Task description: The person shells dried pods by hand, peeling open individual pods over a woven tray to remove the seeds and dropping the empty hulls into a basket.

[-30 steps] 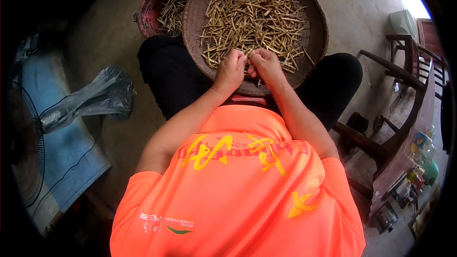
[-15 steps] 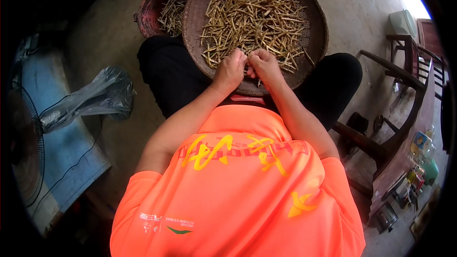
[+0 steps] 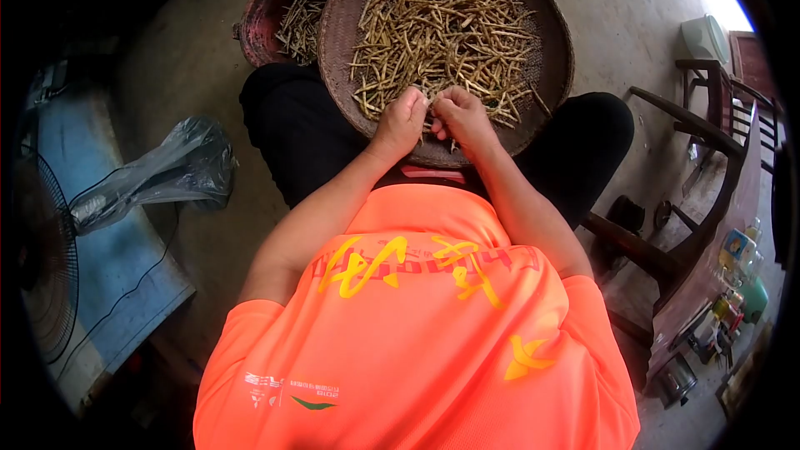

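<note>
A round woven basket [image 3: 332,87] rests across my lap, heaped with dry, yellow-brown bean pods [image 3: 442,33]. Over its near side, my left hand [image 3: 402,123] and my right hand [image 3: 463,119] almost meet at the fingertips. Both are closed in a pinch, with what looks like a dry bean pod between them; the fingers mostly hide it. A pod end pokes out below the right hand.
A reddish bucket [image 3: 260,33] with more pods stands beyond my left knee. To the left are a fan [image 3: 46,258], a blue-topped table [image 3: 79,133] and a plastic bag [image 3: 179,171]. A wooden chair [image 3: 708,87] and a cluttered table [image 3: 696,283] stand at right.
My fingertips have parted slightly, the left hand shifting a little leftward. Both hands stay pinched over the basket's near side.
</note>
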{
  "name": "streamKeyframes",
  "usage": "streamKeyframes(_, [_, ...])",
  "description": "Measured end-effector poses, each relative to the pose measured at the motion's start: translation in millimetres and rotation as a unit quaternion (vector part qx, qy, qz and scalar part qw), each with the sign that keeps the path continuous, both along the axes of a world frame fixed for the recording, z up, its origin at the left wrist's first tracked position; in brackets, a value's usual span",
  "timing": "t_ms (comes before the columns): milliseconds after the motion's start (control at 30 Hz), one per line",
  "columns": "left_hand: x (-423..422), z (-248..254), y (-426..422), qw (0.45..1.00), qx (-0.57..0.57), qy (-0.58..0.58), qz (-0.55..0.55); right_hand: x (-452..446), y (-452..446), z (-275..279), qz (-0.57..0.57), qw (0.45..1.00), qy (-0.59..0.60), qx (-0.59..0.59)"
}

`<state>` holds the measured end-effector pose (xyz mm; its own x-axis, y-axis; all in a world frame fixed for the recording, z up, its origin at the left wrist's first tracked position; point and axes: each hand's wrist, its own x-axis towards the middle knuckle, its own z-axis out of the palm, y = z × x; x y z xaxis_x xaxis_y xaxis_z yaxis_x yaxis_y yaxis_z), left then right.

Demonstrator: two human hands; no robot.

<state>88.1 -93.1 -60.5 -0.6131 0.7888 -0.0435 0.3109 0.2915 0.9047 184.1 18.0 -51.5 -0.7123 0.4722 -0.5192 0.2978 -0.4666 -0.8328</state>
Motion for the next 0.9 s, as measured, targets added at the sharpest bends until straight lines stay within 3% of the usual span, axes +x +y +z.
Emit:
streamKeyframes(67, [-1, -3, 1, 1.000, 0.010, 0.010, -0.003, 1, 4, 3, 0.007, 0.998, 0.004, -0.064])
streamKeyframes(167, [-2, -5, -1, 1.000, 0.014, 0.018, -0.011, 0, 6, 9, 0.016, 0.998, 0.006, -0.067])
streamKeyframes(233, [-4, -1, -2, 1.000, 0.008, 0.016, -0.018, 1, 9, 9, 0.036, 0.997, 0.017, -0.058])
streamKeyframes(300, [-7, 3, -5, 0.997, -0.016, -0.072, -0.036, 1, 13, 10, 0.058, 0.997, 0.029, -0.049])
streamKeyframes(367, [-8, 2, -6, 0.996, -0.024, -0.078, -0.039, 0, 16, 14, 0.113, 0.993, 0.011, -0.012])
streamKeyframes(500, [-7, 2, -7, 0.998, -0.013, -0.043, -0.048, 0, 18, 9, 0.120, 0.993, 0.018, 0.003])
streamKeyframes(600, [-5, 1, -5, 0.998, -0.015, 0.011, -0.052, 0, 17, 10, 0.143, 0.986, -0.027, 0.077])
streamKeyframes(667, [-5, 0, -5, 0.998, -0.025, 0.017, -0.057, 1, 15, 7, 0.166, 0.948, -0.076, 0.259])
streamKeyframes(700, [-5, 0, -4, 0.997, -0.036, 0.024, -0.061, 1, 15, -2, 0.165, 0.949, -0.076, 0.259])
streamKeyframes(767, [-5, -4, -4, 0.997, -0.044, 0.025, -0.062, 3, 16, -23, 0.114, 0.869, -0.050, 0.478])
streamKeyframes(800, [-6, -4, -4, 0.996, -0.052, 0.026, -0.064, 3, 17, -20, 0.114, 0.870, -0.050, 0.478])
streamKeyframes(867, [-7, -6, -5, 0.998, -0.037, 0.015, -0.044, 2, 21, -14, 0.059, 0.954, -0.062, 0.288])
streamKeyframes(900, [-8, -6, -4, 0.999, -0.022, 0.003, -0.024, 1, 21, -8, 0.060, 0.953, -0.062, 0.289])
